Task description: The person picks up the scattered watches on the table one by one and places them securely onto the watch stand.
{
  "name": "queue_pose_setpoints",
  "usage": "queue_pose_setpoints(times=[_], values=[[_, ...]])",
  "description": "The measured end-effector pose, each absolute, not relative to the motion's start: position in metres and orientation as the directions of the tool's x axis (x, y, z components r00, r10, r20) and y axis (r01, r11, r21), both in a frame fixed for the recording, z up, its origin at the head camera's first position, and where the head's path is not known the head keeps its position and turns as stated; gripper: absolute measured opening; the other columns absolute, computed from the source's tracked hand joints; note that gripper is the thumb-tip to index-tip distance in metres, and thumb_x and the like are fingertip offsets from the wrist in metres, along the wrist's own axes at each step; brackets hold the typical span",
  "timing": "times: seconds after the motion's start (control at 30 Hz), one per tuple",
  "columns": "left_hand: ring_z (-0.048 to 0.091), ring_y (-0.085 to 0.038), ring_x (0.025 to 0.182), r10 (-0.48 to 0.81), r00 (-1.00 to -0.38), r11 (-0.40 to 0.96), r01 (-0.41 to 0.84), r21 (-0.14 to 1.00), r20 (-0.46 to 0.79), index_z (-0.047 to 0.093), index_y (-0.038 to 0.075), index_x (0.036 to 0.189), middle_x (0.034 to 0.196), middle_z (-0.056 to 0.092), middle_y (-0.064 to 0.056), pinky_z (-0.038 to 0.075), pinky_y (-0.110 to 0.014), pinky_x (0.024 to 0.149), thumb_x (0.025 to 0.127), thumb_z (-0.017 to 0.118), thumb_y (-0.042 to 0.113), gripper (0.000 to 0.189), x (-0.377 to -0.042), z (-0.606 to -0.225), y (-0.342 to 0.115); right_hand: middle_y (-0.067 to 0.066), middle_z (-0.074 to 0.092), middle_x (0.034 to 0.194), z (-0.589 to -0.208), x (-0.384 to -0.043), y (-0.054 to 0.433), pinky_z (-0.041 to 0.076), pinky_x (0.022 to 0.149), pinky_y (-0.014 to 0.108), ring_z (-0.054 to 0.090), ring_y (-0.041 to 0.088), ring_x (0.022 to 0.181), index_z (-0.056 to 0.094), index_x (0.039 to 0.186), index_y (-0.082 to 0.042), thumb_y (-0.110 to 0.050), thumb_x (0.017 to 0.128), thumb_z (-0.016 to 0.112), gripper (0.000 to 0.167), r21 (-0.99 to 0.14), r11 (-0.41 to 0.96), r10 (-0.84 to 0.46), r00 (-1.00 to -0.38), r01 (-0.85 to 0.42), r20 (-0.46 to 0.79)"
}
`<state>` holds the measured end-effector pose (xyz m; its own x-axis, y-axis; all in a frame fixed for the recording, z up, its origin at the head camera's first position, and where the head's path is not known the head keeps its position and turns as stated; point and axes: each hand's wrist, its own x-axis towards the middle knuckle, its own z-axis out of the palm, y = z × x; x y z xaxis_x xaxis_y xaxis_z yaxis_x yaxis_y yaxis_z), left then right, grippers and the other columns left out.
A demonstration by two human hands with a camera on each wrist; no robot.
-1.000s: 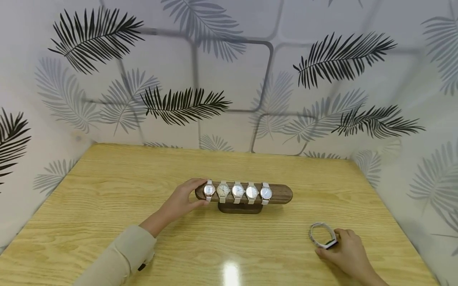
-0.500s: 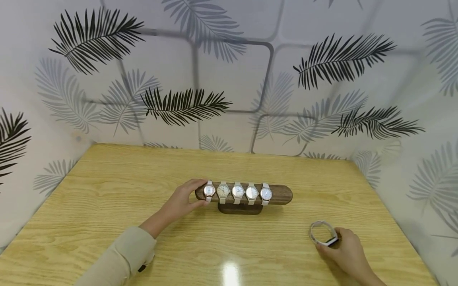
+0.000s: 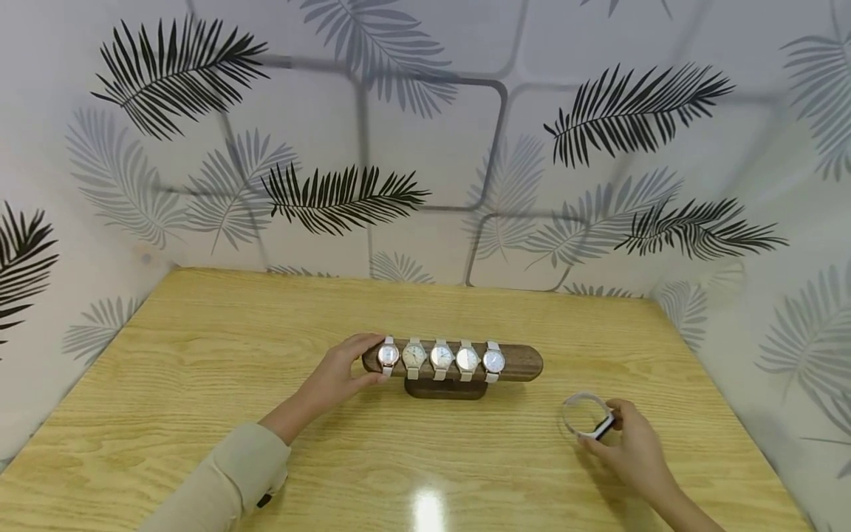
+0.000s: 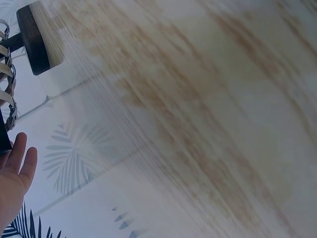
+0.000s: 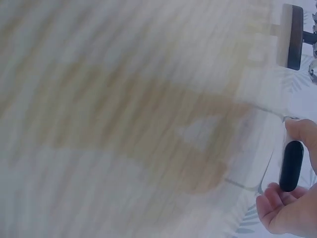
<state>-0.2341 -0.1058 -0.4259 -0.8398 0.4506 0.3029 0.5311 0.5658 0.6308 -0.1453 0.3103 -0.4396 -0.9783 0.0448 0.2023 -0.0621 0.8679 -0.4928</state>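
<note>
A dark wooden watch stand [image 3: 521, 362] with a rounded bar stands mid-table, bearing several white-strapped round watches [image 3: 441, 357]. Its right end is bare wood. My left hand [image 3: 339, 373] holds the bar's left end, thumb in front and fingers behind, right beside the leftmost watch [image 3: 388, 356]. In the left wrist view the stand's dark base [image 4: 34, 39] shows at the upper left. To the right of the stand, my right hand [image 3: 634, 447] pinches a white smart band [image 3: 601, 426] by its dark-faced body, the strap closed in a loop. The right wrist view shows that dark oblong face [image 5: 291, 166] between thumb and fingers.
The wood-grain table [image 3: 199, 318] reaches back to a white wall covering [image 3: 425, 148] patterned with leaves. A bright light reflection [image 3: 428, 510] lies on the tabletop near the front.
My right hand has moved up the table and slightly left with the smart band, lately tilting its face more upright. The left hand and the stand have stayed in place.
</note>
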Motion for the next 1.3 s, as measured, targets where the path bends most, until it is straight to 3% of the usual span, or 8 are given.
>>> queue_pose_setpoints(times=[0.17,0.43,0.77,1.3], values=[[0.051,-0.034,0.12,0.446,-0.84,0.569,0.532,0.627,0.309,0.046,0.0,0.134,0.132,0.051,-0.018,0.048,-0.046,0.095,0.08,0.071,0.017,0.062,-0.234,-0.427,-0.106,0.025,0.06,0.094,-0.439,-0.152,0.299,0.053,0.071,0.041,0.058,0.029,0.082,0.054,0.106,0.017,-0.008,0.063,0.084,0.058,-0.473,0.869,0.002,-0.956,-0.143,0.293],[0.053,-0.033,0.118,0.435,-0.843,0.559,0.529,0.639,0.317,0.047,0.0,0.134,0.131,0.052,-0.017,0.048,-0.046,0.095,0.08,0.072,0.016,0.062,-0.234,-0.428,-0.105,0.019,0.058,0.09,-0.431,-0.163,0.284,0.045,0.065,0.029,0.052,0.026,0.081,0.056,0.108,0.014,-0.008,0.06,0.085,0.06,-0.443,0.867,-0.065,-0.933,-0.229,0.354],[0.052,-0.033,0.118,0.431,-0.844,0.554,0.527,0.644,0.319,0.047,0.0,0.134,0.132,0.051,-0.018,0.049,-0.045,0.094,0.08,0.071,0.016,0.061,-0.233,-0.429,-0.105,0.024,0.056,0.101,-0.403,-0.175,0.271,0.049,0.078,0.05,0.052,0.035,0.094,0.053,0.112,0.016,-0.001,0.065,0.079,0.057,-0.405,0.852,-0.234,-0.934,-0.331,0.271],[0.053,-0.034,0.117,0.418,-0.847,0.546,0.523,0.655,0.327,0.048,-0.001,0.133,0.13,0.052,-0.019,0.05,-0.045,0.092,0.079,0.072,0.014,0.061,-0.233,-0.43,-0.105,0.022,0.055,0.103,-0.375,-0.215,0.261,0.047,0.078,0.049,0.049,0.036,0.095,0.053,0.114,0.013,-0.007,0.069,0.078,0.055,-0.343,0.85,-0.366,-0.916,-0.4,0.162]])
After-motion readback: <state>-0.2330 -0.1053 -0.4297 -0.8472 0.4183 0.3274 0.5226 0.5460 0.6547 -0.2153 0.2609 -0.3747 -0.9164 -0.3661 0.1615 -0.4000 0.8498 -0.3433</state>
